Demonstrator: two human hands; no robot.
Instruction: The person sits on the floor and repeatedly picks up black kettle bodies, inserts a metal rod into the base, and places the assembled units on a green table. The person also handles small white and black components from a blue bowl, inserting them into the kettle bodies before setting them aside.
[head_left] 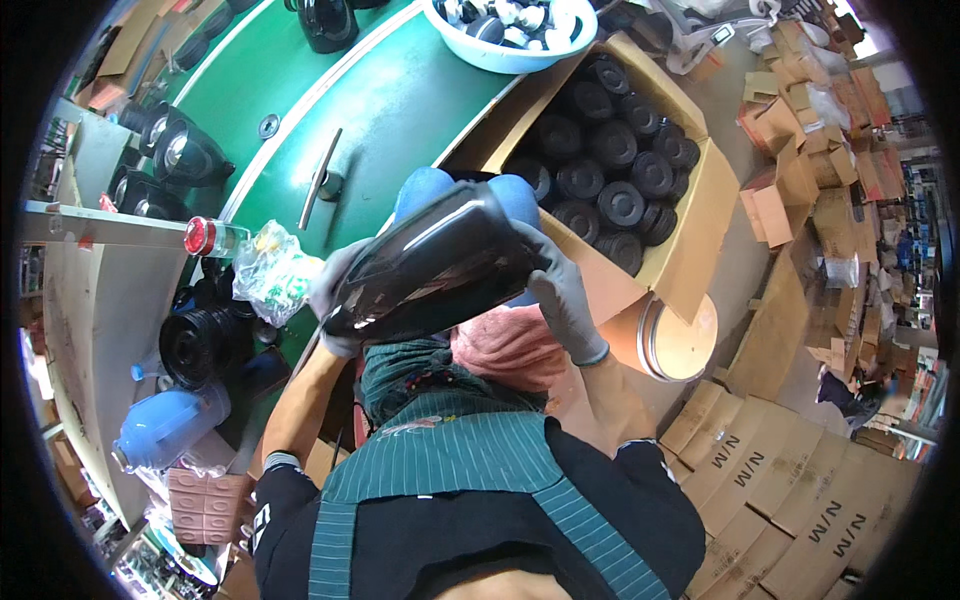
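A glossy black shell, wide and hollow-looking like a pot body, lies tilted across my lap between both hands. My left hand, in a grey glove, grips its lower left end. On the other end, my gloved right hand has its fingers curled over the edge. Whether the shell is open at either end is hard to make out. Close to my left hand is a crumpled clear plastic bag, beside a clear jar with a red lid.
An open carton of black round lids stands at right, near an orange bucket. A blue basin of small parts sits on the green table, with a dark rod. More black shells and a blue jug are left.
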